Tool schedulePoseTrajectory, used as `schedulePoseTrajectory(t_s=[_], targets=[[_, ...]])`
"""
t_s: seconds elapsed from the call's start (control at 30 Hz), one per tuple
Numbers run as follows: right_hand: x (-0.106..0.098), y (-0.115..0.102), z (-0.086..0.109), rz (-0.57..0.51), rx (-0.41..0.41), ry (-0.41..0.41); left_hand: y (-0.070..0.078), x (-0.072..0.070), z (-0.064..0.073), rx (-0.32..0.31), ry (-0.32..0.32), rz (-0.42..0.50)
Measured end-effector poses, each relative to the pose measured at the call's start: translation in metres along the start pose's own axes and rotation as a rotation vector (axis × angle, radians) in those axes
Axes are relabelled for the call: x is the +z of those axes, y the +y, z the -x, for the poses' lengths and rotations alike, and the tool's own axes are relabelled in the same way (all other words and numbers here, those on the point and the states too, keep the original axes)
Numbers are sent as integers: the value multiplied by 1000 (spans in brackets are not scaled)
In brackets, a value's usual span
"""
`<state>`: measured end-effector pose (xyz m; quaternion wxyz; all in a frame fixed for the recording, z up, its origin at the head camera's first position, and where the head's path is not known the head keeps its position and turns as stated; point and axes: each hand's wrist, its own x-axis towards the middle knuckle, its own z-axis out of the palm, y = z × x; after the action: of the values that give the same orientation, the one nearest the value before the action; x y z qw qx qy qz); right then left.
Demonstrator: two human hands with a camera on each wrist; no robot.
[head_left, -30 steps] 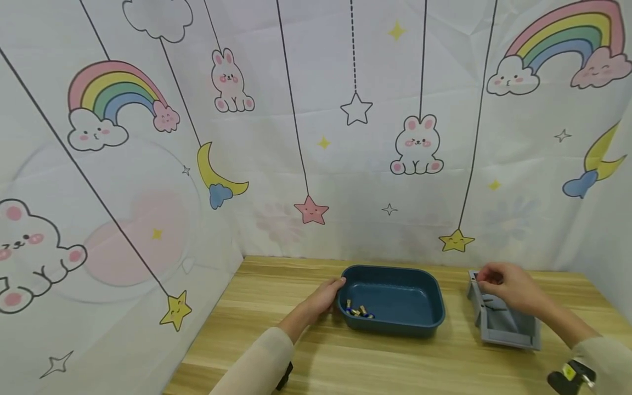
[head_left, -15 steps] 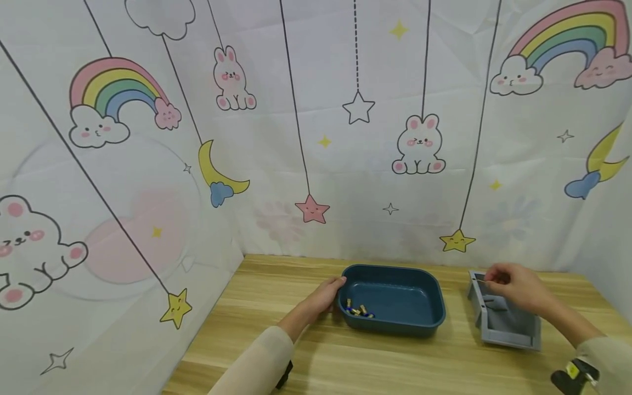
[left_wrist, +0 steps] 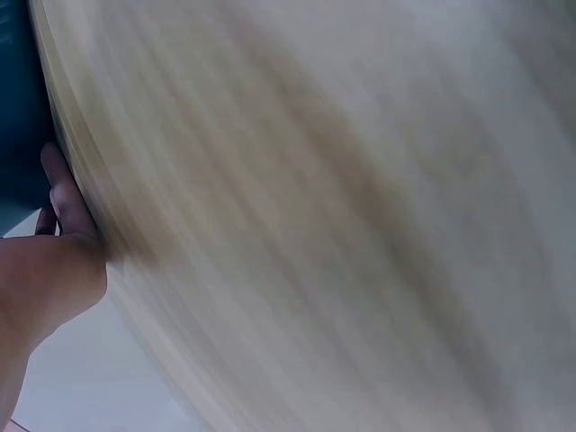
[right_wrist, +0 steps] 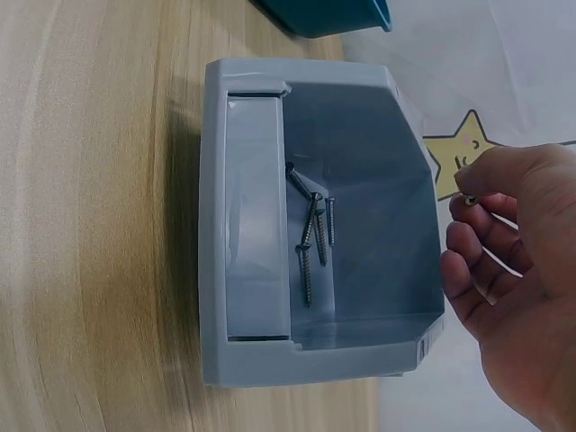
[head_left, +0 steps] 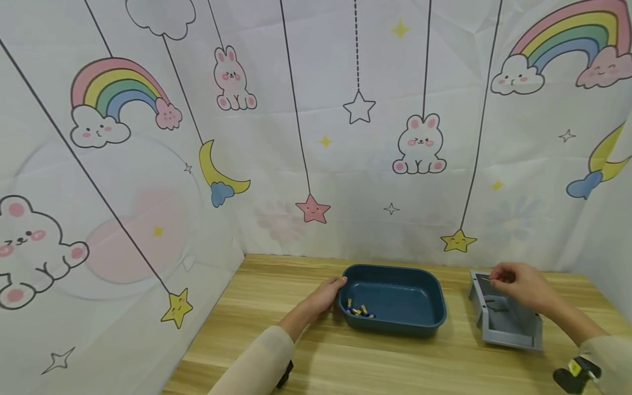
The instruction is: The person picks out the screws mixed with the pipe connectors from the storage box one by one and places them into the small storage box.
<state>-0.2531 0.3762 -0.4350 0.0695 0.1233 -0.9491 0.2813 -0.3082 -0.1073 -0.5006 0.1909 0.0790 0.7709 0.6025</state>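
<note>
In the head view my left hand (head_left: 326, 294) holds the left end of a dark blue basin (head_left: 395, 329), fingertips at its rim. The left wrist view shows fingers (left_wrist: 67, 193) against the outer wall of that basin (left_wrist: 18, 117). Several small gold-and-blue pieces (head_left: 359, 311) lie in its near left corner. My right hand (head_left: 520, 285) is above the far end of a grey plastic bin (head_left: 511, 337), pinching a small brass-coloured screw (right_wrist: 470, 199) between thumb and finger. Inside the bin (right_wrist: 247, 216) lie several darker screws (right_wrist: 307, 270) in a loose cluster.
Both containers stand on a wood-grain table (head_left: 385, 362), the basin left of the bin with a gap between. Behind the table hangs a white cloth (head_left: 355, 230) printed with stars, rabbits and rainbows. Black gear (head_left: 575, 376) is worn at the right wrist.
My right hand has drawn slightly right across the grey bin with the screw pinched, leaving more of the bin's inside in sight. The left hand and basin have stayed put.
</note>
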Motion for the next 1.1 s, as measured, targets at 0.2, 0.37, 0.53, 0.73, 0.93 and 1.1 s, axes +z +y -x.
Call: schedulePoseTrajectory(t_s=[0.2,0.37,0.53,0.73,0.93,1.1], targets=[[0,3,-2,-2,24,-4,-1,0,0,2,-3,-3],[2,6,-2,-6,24,0,0,0,1,-3,-4,-4],[3,8,-3,0,27,6,1,1,2,-6,0,-14],[5,12,-5,7,34,7,1,0,0,-10,-2,-12],[6,11,-6,8,45,19,-1,0,-1,-8,-10,11],[6,10,-6,9,45,21,-1,0,-1,-8,-9,11]])
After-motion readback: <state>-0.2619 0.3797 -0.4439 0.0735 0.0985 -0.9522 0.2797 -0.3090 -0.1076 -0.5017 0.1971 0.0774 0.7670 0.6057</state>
